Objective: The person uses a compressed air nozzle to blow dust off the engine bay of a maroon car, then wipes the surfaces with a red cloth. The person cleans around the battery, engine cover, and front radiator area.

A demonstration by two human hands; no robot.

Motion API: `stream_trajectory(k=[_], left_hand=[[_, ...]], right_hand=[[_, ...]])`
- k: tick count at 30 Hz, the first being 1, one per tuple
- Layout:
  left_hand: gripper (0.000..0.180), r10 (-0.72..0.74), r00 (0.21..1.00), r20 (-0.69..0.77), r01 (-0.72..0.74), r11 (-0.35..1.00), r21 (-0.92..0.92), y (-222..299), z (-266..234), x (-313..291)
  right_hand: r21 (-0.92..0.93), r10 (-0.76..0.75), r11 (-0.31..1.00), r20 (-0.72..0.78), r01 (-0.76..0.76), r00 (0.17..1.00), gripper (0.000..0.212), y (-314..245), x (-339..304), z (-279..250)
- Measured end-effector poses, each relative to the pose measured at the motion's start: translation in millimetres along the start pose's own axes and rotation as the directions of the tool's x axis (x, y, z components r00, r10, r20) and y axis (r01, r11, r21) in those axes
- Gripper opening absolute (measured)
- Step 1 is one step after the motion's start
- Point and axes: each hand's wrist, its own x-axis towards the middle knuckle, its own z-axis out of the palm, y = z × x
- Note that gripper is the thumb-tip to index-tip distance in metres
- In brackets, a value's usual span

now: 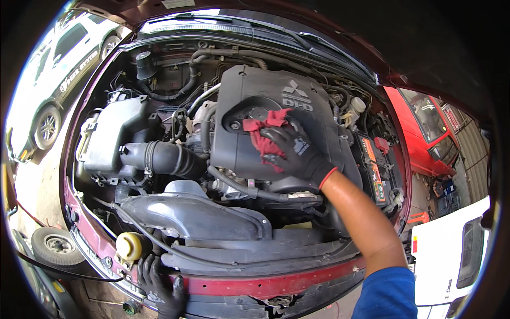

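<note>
My right hand (295, 150), in a black glove with a red cuff edge, presses a crumpled red rag (261, 139) onto the black plastic engine cover (234, 151). The rag lies partly over the round recess in the cover, and some of it is hidden under my fingers. Low on the left, my left hand (161, 290), also gloved in black, rests at the front edge of the engine bay with its fingers stretched out. Just above those fingers is a round yellowish part (129, 246) on a bracket.
Left of the cover are the air filter box (114, 135) and a ribbed intake hose (164, 159). A battery (373, 167) stands at the right. The dark red front crossmember (255, 284) runs along the near side. Beyond are a loose wheel (57, 244) and parked vehicles; the raised hood hangs overhead.
</note>
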Motion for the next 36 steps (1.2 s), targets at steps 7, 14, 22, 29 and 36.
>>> stream_trajectory(k=[7, 14, 22, 29, 36], left_hand=[[0.074, 0.007, 1.0, 0.022, -0.007, 1.0, 0.002, -6.2, -1.6, 2.9], [0.074, 0.023, 1.0, 0.008, -0.023, 1.0, -0.004, -7.0, -0.3, 1.8], [0.075, -0.015, 0.998, 0.054, 0.015, 1.0, 0.002, -4.8, -3.5, 0.2], [0.075, -0.007, 0.999, 0.049, 0.007, 1.0, 0.001, -1.5, -3.5, 4.8], [0.071, -0.005, 0.998, 0.065, 0.008, 0.999, -0.037, -6.0, -7.5, 0.8]], right_hand=[[0.118, 0.346, 0.934, -0.051, -0.338, 0.937, 0.04, 18.9, 63.2, -54.4], [0.136, -0.093, 0.987, 0.036, 0.088, 0.995, 0.032, -7.9, 123.8, 0.3], [0.245, 0.058, 0.964, 0.188, -0.104, 0.98, 0.033, -26.2, 141.6, -25.6], [-0.058, 0.338, 0.94, 0.268, -0.335, 0.902, 0.058, -9.4, 137.7, -16.5], [-0.223, 0.705, 0.709, 0.257, -0.67, 0.661, 0.069, -25.2, 116.5, -22.5]])
